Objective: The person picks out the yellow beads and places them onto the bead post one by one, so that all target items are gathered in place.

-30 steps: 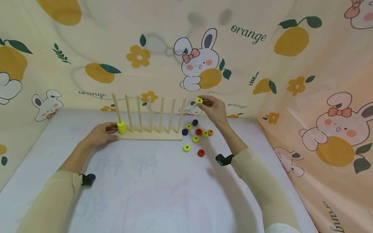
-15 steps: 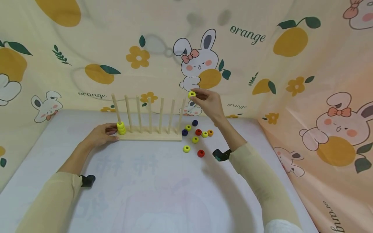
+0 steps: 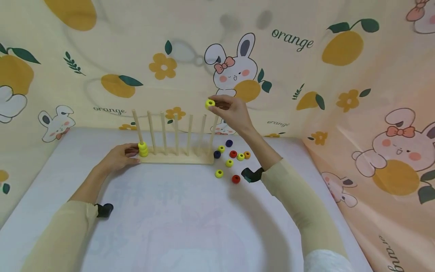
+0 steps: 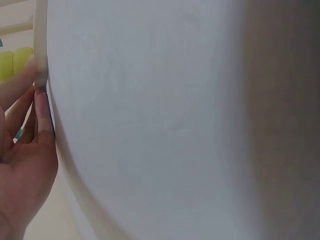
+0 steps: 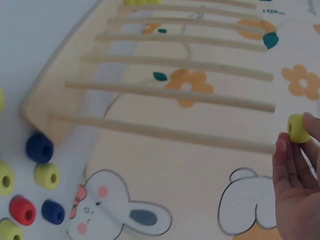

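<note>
A wooden rack [image 3: 176,160] with several upright pegs stands at the back of the table; its leftmost peg carries a stack of yellow beads [image 3: 143,150]. At that end, my left hand [image 3: 118,158] grips the base between thumb and fingers, beside the stack. Up near the tops of the rightmost pegs, my right hand [image 3: 234,113] pinches a yellow bead [image 3: 210,104] by thumb and fingertips. In the right wrist view the pinched bead [image 5: 298,128] is just beyond the tip of the nearest peg [image 5: 165,132], on no peg.
Loose beads lie right of the rack: several yellow ones [image 3: 219,173], two red [image 3: 236,179], two dark blue [image 3: 217,154] and an orange one [image 3: 247,155]. A patterned cloth [image 3: 190,22] hangs behind and at the right of the white table [image 3: 163,219].
My right hand has moved left and slightly up with the yellow bead, from right of the rack to above its right end. My left hand stays at the base.
</note>
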Demonstrator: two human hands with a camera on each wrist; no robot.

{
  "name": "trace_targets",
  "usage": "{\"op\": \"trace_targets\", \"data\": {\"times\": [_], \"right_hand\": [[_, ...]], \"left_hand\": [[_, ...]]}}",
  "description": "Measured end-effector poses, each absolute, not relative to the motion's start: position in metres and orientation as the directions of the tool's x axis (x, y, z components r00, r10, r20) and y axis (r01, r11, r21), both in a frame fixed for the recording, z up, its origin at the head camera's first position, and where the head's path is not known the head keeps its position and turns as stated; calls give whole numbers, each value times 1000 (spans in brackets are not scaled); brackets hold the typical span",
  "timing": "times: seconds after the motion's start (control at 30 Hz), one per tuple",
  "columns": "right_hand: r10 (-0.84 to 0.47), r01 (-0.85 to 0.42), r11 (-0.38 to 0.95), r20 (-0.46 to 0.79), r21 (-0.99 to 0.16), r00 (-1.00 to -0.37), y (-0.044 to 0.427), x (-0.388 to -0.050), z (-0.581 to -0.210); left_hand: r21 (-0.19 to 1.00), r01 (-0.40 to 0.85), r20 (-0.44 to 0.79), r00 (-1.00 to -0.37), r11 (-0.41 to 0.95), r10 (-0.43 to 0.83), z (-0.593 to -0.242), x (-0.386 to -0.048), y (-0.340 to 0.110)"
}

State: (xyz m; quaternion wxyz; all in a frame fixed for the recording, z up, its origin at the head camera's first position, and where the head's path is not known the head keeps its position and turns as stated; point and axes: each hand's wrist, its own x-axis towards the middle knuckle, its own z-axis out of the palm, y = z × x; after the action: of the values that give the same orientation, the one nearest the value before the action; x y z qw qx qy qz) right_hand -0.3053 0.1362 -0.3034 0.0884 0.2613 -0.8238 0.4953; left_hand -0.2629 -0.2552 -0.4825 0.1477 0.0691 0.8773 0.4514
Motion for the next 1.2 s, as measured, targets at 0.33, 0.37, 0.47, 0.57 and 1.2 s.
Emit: {"op": "trace_targets", "data": {"times": [0.33, 0.37, 0.47, 0.57, 1.2], "right_hand": [[-398, -524, 327, 388, -786, -831, 108, -310, -292], [-401, -526, 329, 388, -784, -830, 106, -310, -291], [-419, -526, 321, 380, -788, -825, 97, -311, -290], [-442, -531, 304, 376, -791, -814, 88, -312, -290], [-523, -488, 339, 270, -804, -808, 38, -313, -281]], "left_hand": [[810, -28, -204, -950, 586, 237, -483, -265, -254], [810, -27, -202, -950, 586, 236, -483, -265, -254], [814, -25, -198, -951, 580, 237, -484, -267, -254], [817, -21, -194, -951, 577, 240, -485, -267, -254], [796, -16, -205, -948, 605, 244, -481, -264, -253]]}}
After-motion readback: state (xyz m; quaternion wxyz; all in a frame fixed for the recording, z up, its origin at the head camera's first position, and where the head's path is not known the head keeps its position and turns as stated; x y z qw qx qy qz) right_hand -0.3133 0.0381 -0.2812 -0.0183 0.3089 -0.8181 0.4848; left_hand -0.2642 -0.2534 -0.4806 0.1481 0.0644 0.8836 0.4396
